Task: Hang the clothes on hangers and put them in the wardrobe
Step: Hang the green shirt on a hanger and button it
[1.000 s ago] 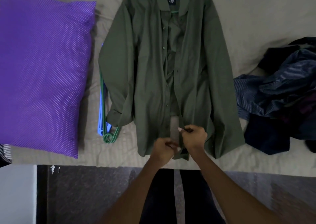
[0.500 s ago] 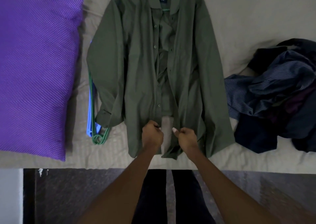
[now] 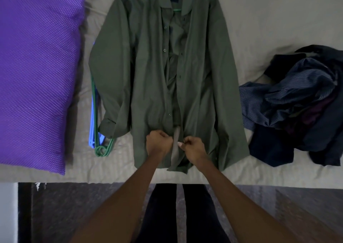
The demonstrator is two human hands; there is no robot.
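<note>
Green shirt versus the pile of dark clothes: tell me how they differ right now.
The green shirt lies spread flat with sleeves at its sides; the pile of dark clothes is crumpled in a heap. The shirt has a green hanger in its collar; no hanger shows in the pile. The left hand and right hand grip the shirt's front edges; the pile lies untouched. Both rest on the bed.
</note>
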